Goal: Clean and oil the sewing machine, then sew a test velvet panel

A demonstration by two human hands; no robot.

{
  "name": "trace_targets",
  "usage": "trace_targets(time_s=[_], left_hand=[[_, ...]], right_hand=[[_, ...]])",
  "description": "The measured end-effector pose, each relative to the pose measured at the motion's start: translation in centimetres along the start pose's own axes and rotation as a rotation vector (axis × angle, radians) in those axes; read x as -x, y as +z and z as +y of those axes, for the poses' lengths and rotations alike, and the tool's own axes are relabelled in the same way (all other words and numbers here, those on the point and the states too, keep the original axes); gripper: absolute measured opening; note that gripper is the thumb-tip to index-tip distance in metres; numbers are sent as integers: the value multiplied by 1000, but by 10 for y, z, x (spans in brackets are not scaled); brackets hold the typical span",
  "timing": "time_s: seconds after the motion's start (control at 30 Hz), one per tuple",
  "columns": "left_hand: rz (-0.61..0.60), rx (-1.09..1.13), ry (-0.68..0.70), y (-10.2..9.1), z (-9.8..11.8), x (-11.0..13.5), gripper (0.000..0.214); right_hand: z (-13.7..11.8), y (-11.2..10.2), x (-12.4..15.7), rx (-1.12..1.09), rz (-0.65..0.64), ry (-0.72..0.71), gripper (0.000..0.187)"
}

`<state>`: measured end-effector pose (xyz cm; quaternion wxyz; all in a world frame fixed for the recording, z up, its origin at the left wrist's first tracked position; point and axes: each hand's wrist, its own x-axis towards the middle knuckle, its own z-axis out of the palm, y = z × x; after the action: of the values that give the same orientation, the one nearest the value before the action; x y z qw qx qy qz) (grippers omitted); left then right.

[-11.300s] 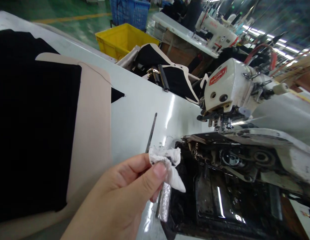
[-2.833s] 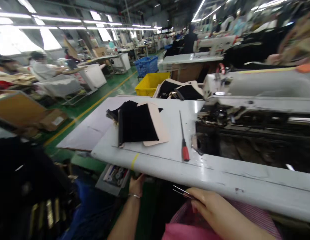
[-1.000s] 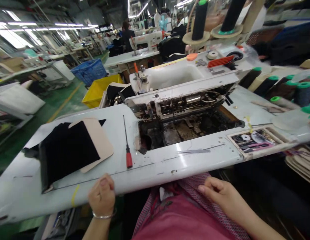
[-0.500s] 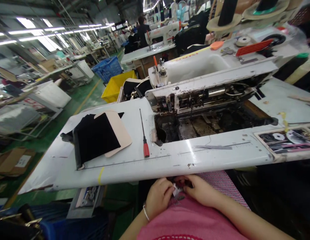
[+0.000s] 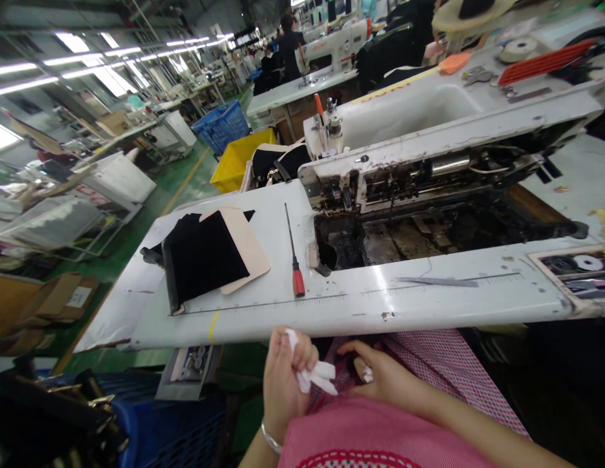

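White rag (image 5: 309, 374) sits bunched in the left hand (image 5: 283, 383), its fingers closed around the cloth above the pink apron (image 5: 380, 435) and below the table's front edge. Right hand (image 5: 385, 377) lies just beside it, fingers curled on a small white scrap (image 5: 367, 374). Both hands are working at the rag, well apart from the sewing table (image 5: 360, 318). On it lie a red-handled screwdriver (image 5: 296, 279) and black fabric (image 5: 205, 257). Ruler markings (image 5: 346, 298) run along the table's edge; no lettering is legible.
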<state>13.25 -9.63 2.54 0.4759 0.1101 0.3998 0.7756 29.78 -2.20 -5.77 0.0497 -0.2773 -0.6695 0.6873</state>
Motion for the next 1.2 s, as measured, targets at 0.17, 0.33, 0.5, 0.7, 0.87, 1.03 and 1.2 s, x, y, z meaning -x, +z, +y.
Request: trace_targets(time_s=[0.17, 0.33, 0.5, 0.7, 0.87, 1.03, 1.2], left_hand=[[132, -86, 135, -2, 55, -8, 18], [193, -133, 92, -10, 52, -5, 10], [178, -167, 60, -2, 38, -8, 14], [101, -262, 42, 11, 37, -5, 20], [-102, -414, -39, 27, 28, -3, 26], [-180, -610, 71, 45, 22, -10, 29], [-271, -452, -69, 49, 16, -15, 39]], right_hand=[[-17, -15, 26, 35, -27, -26, 35], [-43, -35, 50, 393, 14, -45, 25], [-19, -31, 34, 309, -222, 132, 55], [-54, -42, 29, 406, -230, 163, 68], [-114, -45, 35, -16, -139, 92, 72], [-113, -32, 11, -98, 88, 127, 49], [-124, -32, 1, -143, 245, 198, 52]])
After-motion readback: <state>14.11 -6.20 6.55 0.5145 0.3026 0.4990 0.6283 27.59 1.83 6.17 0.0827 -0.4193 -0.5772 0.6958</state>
